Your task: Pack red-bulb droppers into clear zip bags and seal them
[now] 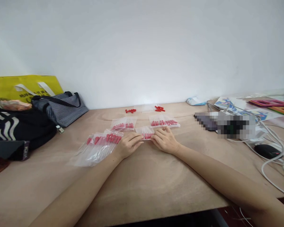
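Between my two hands is a small clear plastic bag (144, 130) with several red-ended pieces in it. My left hand (130, 143) pinches its left edge. On the opposite edge, the fingers of my right hand (165, 140) are closed. Left of my left hand lies a spread of clear bags (94, 153) with red pieces inside. Two more bagged groups sit just beyond my hands, one at the left (124, 123) and one at the right (164, 120). Farther back are loose red pieces (131, 110) and, to their right, red-handled thin pieces (159, 109).
At the left stand a yellow bag (47, 83), a striped bag (63, 110) and a black bag (38, 132). On the right are a black mouse (267, 151), white cables (262, 167), a tissue pack (196, 101) and colored frames (271, 103). A white wall closes off the back.
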Demonstrator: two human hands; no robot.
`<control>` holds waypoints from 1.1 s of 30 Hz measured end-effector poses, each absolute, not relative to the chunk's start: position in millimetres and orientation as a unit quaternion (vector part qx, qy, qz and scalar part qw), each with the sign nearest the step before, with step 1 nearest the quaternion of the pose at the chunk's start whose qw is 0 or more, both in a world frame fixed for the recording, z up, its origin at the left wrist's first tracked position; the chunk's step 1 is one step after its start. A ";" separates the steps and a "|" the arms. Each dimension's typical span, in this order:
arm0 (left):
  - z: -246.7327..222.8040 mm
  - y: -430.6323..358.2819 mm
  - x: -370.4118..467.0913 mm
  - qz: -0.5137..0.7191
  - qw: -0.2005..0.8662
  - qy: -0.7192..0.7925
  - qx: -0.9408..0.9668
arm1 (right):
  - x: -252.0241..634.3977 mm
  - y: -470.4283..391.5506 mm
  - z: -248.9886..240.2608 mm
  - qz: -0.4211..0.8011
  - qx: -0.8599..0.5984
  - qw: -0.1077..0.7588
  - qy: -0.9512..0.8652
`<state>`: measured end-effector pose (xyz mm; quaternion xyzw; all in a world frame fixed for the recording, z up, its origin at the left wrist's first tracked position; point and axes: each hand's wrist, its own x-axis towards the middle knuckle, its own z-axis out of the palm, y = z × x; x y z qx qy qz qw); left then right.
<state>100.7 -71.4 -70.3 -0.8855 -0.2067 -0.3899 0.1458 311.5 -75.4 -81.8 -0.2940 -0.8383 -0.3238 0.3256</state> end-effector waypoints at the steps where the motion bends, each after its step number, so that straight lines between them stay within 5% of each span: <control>1: -70.3 -71.6 101.9 -0.387 0.150 -0.201 -0.888 | 309.9 -76.2 -81.3 -0.320 -0.295 0.328 -0.839; 23: -73.7 -68.6 110.6 -0.380 0.165 -0.159 -0.896 | 299.4 -76.5 -83.0 -0.323 -0.258 0.327 -0.850; 33: -77.3 -67.0 106.8 -0.448 0.084 -0.172 -0.873 | 311.6 -70.2 -85.9 -0.300 -0.286 0.342 -0.844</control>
